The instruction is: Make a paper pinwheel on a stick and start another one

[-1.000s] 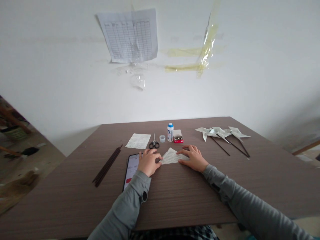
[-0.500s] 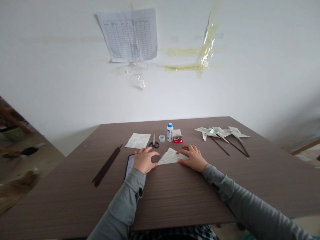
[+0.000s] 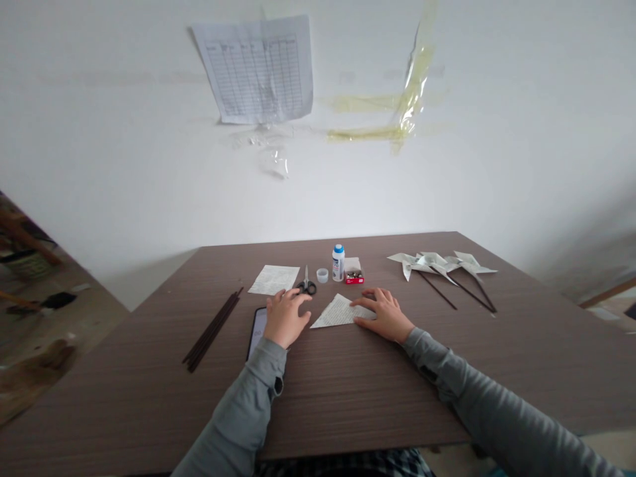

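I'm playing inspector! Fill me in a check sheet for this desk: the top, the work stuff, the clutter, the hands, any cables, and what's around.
Surface: brown table, streaky grain.
Work things: triangular printed paper, lying flat.
Clutter: dark sticks, phone, square sheet, scissors, small cup, upright bottle, red box, pinwheels.
Hands: right hand touching the paper; left hand beside it, seemingly holding nothing.
Cables: nothing seen.
Surroundings: white wall, taped-up chart, yellowish tape.
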Motion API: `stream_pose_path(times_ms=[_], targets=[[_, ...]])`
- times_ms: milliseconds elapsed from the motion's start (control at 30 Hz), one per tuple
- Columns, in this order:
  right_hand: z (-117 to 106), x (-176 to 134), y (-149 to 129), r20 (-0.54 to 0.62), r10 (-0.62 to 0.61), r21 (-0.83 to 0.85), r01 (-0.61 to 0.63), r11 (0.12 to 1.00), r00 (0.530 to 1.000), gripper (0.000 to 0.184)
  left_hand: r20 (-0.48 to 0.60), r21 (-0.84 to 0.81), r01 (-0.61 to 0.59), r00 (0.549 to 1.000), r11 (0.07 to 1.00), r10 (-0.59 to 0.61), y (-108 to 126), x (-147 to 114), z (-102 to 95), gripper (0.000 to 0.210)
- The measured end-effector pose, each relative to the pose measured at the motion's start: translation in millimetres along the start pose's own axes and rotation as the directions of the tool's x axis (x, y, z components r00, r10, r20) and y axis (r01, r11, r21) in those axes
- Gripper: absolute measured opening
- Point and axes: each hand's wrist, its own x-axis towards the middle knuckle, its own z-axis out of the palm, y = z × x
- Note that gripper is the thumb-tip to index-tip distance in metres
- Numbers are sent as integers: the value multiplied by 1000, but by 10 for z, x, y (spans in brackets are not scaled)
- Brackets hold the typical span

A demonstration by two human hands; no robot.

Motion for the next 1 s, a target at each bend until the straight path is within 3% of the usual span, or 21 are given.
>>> stream_pose_path(times_ms=[167, 367, 700, 1000], targets=[[-23, -9, -89, -3, 9, -14, -9, 1000, 1000, 49, 14, -94, -118, 993, 989, 120, 257, -70, 96, 44], [-20, -29, -230, 0, 36, -45, -36, 998, 999, 50, 75, -89, -167, 982, 982, 173, 501, -115, 201, 33], [78, -47, -364, -45, 67, -111, -71, 991, 997, 52, 70, -105, -114, 990, 988, 122, 572, -97, 220, 17], [-14, -25, -354, 24, 112, -116, -109, 987, 993, 53, 103, -114, -72, 991, 991, 84, 565, -82, 206, 25]])
